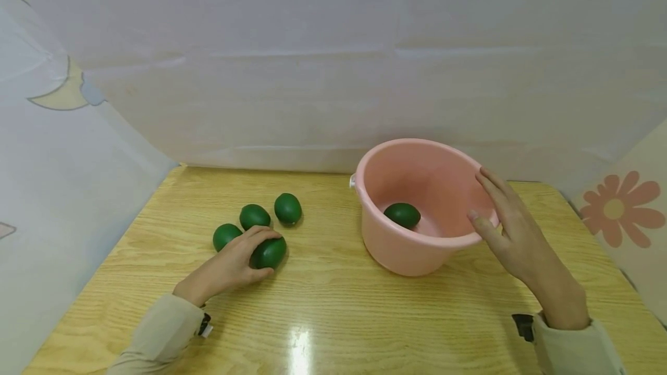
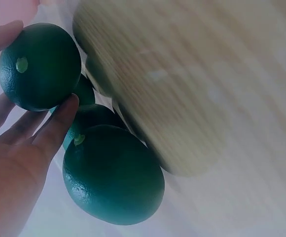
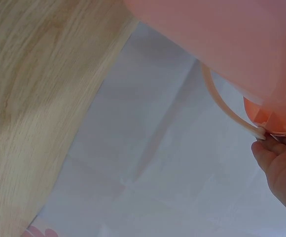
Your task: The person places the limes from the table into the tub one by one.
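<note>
My left hand [image 1: 234, 262] grips a dark green lime [image 1: 270, 253] on the table, its thumb on the near side and fingers on the far side. In the left wrist view the held lime [image 2: 39, 66] shows a pale stem spot between thumb and fingertips. Close by lie more limes: one [image 1: 226, 237] partly behind the hand, one [image 1: 255, 216] beyond it and another [image 1: 288, 209] farther right. My right hand [image 1: 513, 230] holds the right rim of a pink bucket [image 1: 411, 253], beside its handle joint in the right wrist view. One lime [image 1: 403, 214] lies inside the bucket.
The wooden table [image 1: 323, 317] ends at a pale cloth backdrop [image 1: 292, 97] along the back. More printed cloth hangs at both sides, with a flower [image 1: 615, 209] at right. The bucket's curved handle [image 3: 222, 103] hangs on its outer side.
</note>
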`<state>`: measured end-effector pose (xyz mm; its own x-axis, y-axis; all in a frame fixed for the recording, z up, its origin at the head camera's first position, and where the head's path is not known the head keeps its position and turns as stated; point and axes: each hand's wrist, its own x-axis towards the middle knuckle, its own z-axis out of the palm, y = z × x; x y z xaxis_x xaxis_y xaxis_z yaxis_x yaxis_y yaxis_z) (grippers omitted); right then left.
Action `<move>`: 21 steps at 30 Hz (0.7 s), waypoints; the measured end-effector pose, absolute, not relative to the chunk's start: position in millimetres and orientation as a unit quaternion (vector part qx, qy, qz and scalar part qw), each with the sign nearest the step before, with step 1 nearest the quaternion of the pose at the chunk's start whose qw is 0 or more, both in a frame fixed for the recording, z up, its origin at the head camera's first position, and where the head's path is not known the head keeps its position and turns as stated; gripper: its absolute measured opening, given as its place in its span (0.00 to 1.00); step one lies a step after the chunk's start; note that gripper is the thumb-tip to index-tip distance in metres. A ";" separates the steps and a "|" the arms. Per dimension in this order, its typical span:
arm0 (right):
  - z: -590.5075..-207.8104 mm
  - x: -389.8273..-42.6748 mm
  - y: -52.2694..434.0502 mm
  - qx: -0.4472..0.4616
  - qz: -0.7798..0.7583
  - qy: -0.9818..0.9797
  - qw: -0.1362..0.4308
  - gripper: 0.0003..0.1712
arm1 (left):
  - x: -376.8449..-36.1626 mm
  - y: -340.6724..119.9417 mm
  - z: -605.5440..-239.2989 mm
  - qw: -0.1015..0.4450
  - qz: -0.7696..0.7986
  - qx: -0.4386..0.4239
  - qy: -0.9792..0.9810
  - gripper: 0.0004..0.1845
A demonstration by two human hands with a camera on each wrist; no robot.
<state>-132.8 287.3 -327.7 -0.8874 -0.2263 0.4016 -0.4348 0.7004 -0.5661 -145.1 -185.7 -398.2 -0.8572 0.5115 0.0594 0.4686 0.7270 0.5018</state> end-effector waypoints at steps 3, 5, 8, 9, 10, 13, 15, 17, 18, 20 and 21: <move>-327.6 -132.9 287.6 0.181 0.342 -0.910 0.152 0.37 | -145.2 -184.0 -397.0 0.037 0.259 0.266 0.928 0.33; -327.8 -133.0 288.0 0.182 0.342 -0.909 0.150 0.37 | -145.3 -182.9 -395.8 0.034 0.258 0.268 0.928 0.33; -328.2 -132.9 288.3 0.182 0.343 -0.909 0.150 0.37 | -145.5 -181.8 -394.0 0.033 0.260 0.269 0.927 0.34; -328.3 -133.0 288.4 0.183 0.344 -0.909 0.151 0.37 | -145.7 -181.4 -393.5 0.033 0.261 0.269 0.927 0.34; -328.4 -132.9 288.4 0.183 0.344 -0.908 0.152 0.38 | -145.9 -181.0 -392.9 0.033 0.261 0.270 0.926 0.34; -328.5 -132.9 288.6 0.184 0.345 -0.907 0.156 0.38 | -146.4 -179.2 -391.1 0.035 0.262 0.271 0.926 0.34; -328.7 -133.1 288.8 0.185 0.345 -0.907 0.157 0.38 | -146.7 -177.9 -389.9 0.037 0.263 0.270 0.925 0.34; -329.0 -133.1 288.9 0.185 0.345 -0.907 0.156 0.38 | -147.2 -176.6 -388.7 0.036 0.265 0.270 0.925 0.34; -329.1 -133.1 289.0 0.185 0.345 -0.907 0.155 0.38 | -147.6 -176.0 -388.2 0.034 0.265 0.270 0.925 0.34; -329.5 -133.2 289.0 0.186 0.345 -0.907 0.155 0.38 | -148.6 -174.6 -387.2 0.031 0.264 0.270 0.925 0.34; -329.7 -133.2 288.9 0.185 0.345 -0.907 0.154 0.38 | -149.0 -174.0 -386.8 0.029 0.263 0.271 0.926 0.34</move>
